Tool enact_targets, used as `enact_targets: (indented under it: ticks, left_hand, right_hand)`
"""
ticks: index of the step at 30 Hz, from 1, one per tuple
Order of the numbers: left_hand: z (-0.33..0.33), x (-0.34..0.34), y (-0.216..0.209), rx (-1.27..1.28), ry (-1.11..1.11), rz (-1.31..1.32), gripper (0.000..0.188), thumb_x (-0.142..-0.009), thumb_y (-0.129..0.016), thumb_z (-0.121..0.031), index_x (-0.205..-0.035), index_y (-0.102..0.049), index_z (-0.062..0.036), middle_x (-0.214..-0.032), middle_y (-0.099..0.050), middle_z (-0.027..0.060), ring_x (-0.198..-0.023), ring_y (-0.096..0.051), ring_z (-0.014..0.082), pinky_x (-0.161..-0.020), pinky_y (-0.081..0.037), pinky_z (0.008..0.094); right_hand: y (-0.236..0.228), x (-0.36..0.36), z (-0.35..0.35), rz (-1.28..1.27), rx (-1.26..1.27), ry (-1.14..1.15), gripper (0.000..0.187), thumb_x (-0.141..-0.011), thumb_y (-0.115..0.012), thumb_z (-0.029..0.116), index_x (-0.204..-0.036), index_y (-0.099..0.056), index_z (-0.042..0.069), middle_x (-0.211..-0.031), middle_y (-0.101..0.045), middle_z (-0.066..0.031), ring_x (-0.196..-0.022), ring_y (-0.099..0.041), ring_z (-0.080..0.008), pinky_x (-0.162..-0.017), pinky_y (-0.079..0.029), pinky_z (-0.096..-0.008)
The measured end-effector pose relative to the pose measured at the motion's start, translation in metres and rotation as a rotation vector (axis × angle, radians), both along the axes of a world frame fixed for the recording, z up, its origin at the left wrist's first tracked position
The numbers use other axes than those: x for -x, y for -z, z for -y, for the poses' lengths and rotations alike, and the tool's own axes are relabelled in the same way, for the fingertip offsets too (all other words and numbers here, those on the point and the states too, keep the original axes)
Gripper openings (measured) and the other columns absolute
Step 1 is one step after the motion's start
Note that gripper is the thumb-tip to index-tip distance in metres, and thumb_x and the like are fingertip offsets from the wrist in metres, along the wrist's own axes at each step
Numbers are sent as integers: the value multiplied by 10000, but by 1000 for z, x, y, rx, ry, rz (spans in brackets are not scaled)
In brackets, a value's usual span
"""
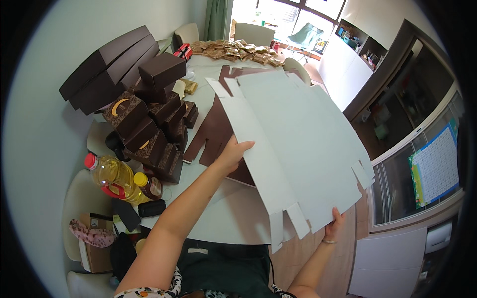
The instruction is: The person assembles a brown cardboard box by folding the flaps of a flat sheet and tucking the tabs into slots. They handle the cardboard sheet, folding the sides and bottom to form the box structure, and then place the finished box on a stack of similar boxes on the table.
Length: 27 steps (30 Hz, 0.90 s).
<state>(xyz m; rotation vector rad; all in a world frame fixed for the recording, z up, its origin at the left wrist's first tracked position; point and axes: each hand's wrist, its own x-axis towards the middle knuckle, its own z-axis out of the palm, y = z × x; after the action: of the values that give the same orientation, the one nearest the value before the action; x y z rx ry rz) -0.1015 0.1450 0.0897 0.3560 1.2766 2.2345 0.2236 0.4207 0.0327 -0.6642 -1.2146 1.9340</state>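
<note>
Tilted above the table is a large flat box blank [298, 134], its pale inner side up, with cut flaps along its edges. My left hand [233, 153] grips its left edge, thumb on top and the other fingers out of sight beneath. At the near right corner my right hand [336, 221] holds the blank, with part of the fingers behind it. Under it, on the white table, lies brown slotted cardboard [211, 131], partly covered by the blank.
Folded dark brown boxes [164, 74] are stacked at the left. An oil bottle [115, 178] and a yellow-capped jar [148, 185] stand near them. Small gold packets [238, 49] lie heaped at the far end of the table [218, 218]. Chairs stand around it.
</note>
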Motion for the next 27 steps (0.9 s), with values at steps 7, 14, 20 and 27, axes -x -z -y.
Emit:
enact_targets:
  ticks: [7,14,20,27]
  left_hand:
    - [-13,-49,10,77,-48,-62,548,-855,-554,-16,-1360,-346,24,-1293,-496,143,-1194,-506,230,-1002,-432,371]
    - [-14,-82,31,154,54,14,584,-849,-559,-59,-1380,-325,4,-1280,-496,133,-1149,-533,225,-953,-462,358]
    - [-28,-90,30,143,92,138,508,-842,-577,-77,-1309,-397,8,-1204,-551,134,-1080,-590,232,-833,-546,388]
    - [-10,-46,78,220,99,284,412,-808,-561,2,-1205,-478,73,-1105,-623,161,-963,-663,280,-771,-578,420]
  right_hand:
    - [2,-15,-41,177,21,-84,520,-800,-562,-21,-1306,-447,-62,-1216,-587,-161,-1087,-604,-287,-939,-517,-393]
    - [-9,-43,-39,177,73,66,507,-790,-563,1,-1281,-459,-73,-1169,-589,-170,-1052,-607,-297,-903,-524,-397]
    - [-71,-60,-38,165,-76,35,517,-770,-573,39,-1264,-472,-76,-1125,-606,-199,-995,-637,-295,-854,-556,-392]
    - [-8,-74,-17,237,151,-254,510,-813,-586,60,-1296,-467,-55,-1161,-617,-164,-1042,-636,-308,-894,-545,-419]
